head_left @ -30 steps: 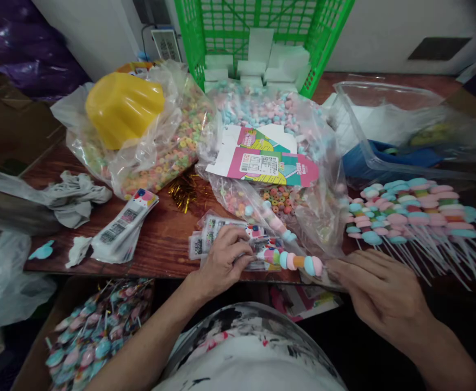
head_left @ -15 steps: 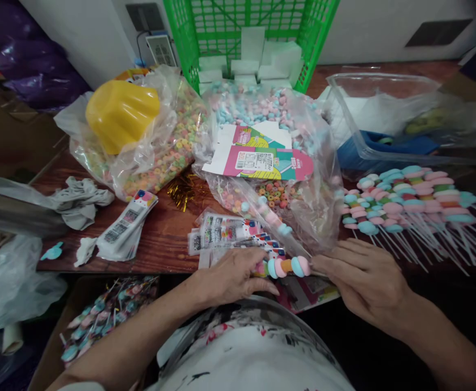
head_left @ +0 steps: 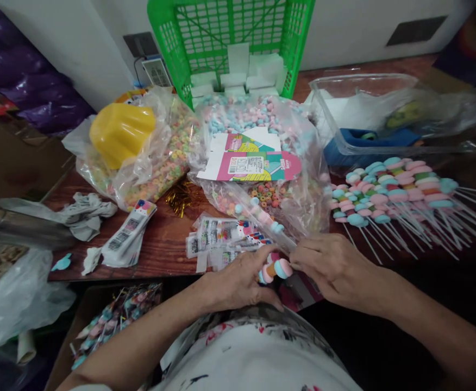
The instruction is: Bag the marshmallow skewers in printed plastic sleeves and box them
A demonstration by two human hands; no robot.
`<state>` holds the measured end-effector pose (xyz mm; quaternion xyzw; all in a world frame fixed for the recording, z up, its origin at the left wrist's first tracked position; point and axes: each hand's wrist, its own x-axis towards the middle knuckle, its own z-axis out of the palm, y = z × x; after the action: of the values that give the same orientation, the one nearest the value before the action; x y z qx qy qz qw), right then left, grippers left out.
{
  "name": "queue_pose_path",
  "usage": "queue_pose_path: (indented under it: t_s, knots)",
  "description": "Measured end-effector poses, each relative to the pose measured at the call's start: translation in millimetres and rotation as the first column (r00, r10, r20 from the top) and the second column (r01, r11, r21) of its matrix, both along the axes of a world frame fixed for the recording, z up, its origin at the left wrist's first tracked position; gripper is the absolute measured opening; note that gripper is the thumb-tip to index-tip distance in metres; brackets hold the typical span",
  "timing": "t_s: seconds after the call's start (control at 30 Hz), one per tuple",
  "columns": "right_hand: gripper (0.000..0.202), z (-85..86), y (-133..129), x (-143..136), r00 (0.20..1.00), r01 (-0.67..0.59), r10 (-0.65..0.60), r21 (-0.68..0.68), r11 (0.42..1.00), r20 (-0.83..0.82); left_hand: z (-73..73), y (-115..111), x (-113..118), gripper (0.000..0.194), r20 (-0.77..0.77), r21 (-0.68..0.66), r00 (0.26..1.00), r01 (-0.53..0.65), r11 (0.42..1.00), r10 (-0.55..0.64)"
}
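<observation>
My left hand [head_left: 242,277] is wrapped around a candy skewer [head_left: 281,268] of pink, blue and orange marshmallow-like pieces, covering its left part. At the skewer's right end, my right hand [head_left: 331,271] has its fingers pinched together, where the stick appears to be; the stick itself is hidden. Just beyond my hands, another row of candies [head_left: 264,217] shows in clear plastic. Printed clear wrappers [head_left: 221,233] lie fanned on the table behind my left hand. Many finished-looking candy skewers [head_left: 401,187] are piled to the right, white sticks pointing toward me.
Bags of ring candies [head_left: 168,168] and pink-blue candies [head_left: 299,125] stand ahead, a printed card box [head_left: 246,165] on top. Behind is a green crate [head_left: 230,21]. A clear bin [head_left: 364,81] sits right; a wrapper stack [head_left: 127,236] lies left. Below is a box of wrapped skewers [head_left: 116,320].
The candy skewer and my right hand have moved left, closer to my left hand. Fewer candies show between the hands. The camera view has shifted slightly.
</observation>
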<state>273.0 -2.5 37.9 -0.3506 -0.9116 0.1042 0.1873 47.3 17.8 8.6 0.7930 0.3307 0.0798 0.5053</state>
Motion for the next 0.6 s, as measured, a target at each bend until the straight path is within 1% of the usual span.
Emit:
queue_pose_path:
  t_s: [0.07,0.1,0.2,0.33,0.43,0.5,0.6]
  knots:
    - [0.024,5.5,3,4,0.999,0.013,-0.011,0.059,0.998,-0.044,2.1,-1,0,0.102,-0.001,-0.008,1.000,-0.008,1.000,0.008]
    - [0.024,7.7,4,5,0.999,0.020,-0.017,0.080,0.997,-0.045,2.9,-1,0,0.106,-0.004,-0.013,1.000,-0.013,1.000,0.013]
    - [0.022,10.0,6,5,0.999,0.001,-0.004,0.084,0.996,0.034,3.3,-1,2,0.105,0.015,-0.019,1.000,-0.009,1.000,0.010]
    - [0.019,7.2,5,-7,0.981,-0.049,0.041,0.038,0.998,0.189,-1.7,-1,14,0.101,0.071,0.002,0.997,0.020,1.000,-0.020]
    - [0.022,5.3,5,-16,0.968,-0.070,0.071,-0.014,0.997,0.242,-5.3,-2,22,0.101,0.098,-0.021,0.995,0.032,0.999,-0.030]
    - [0.021,4.5,6,-19,0.964,-0.101,0.107,-0.038,0.994,0.242,-4.9,-3,20,0.109,0.111,-0.027,0.994,0.010,1.000,-0.007]
    - [0.015,5.6,10,-15,0.974,-0.124,0.132,-0.055,0.991,0.184,0.7,-3,5,0.127,0.087,-0.047,0.995,-0.042,0.998,0.046]
